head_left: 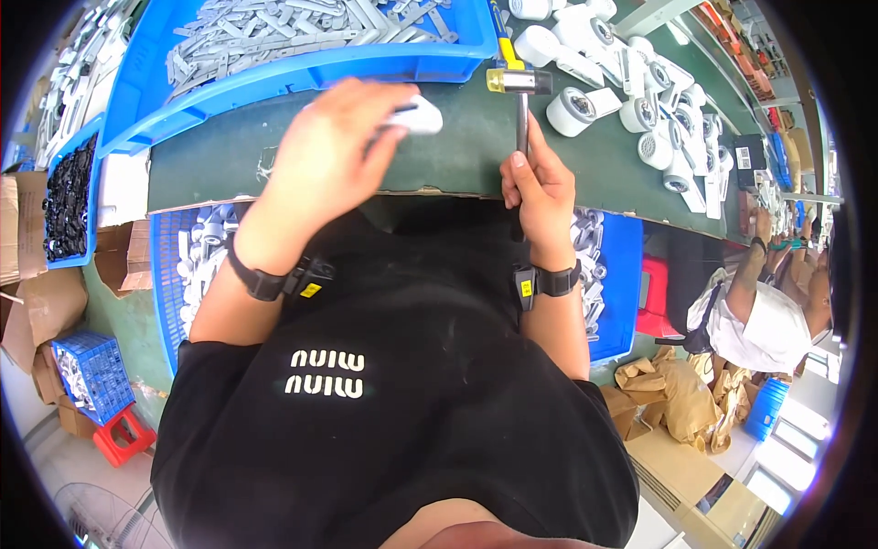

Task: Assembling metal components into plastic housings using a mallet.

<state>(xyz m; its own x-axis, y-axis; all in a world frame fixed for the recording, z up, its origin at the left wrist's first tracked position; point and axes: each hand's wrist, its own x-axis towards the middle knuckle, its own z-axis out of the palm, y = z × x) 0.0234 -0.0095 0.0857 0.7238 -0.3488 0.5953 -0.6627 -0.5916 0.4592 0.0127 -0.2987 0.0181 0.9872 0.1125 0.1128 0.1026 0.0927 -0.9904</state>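
My left hand [338, 146] is closed around a small white plastic part [422, 116] with a rounded end, held over the green workbench [219, 169]. Much of that part is covered by my fingers. To its right, my right hand [542, 188] grips a small mallet [522, 82] by its dark handle. The mallet's head, yellowish at one end and black at the other, points up and away from me. Just beyond it lies a tool with a yellow and dark handle [505, 46]. A white round-headed part [572, 112] lies to the mallet's right.
A blue tray [320, 71] full of grey flat parts [274, 32] spans the far left. White round-headed parts [672, 128] crowd the bench's right side. Black pieces [69, 197] fill a blue bin at left. Blue crates [622, 274] stand below the edge. A co-worker [768, 316] sits right.
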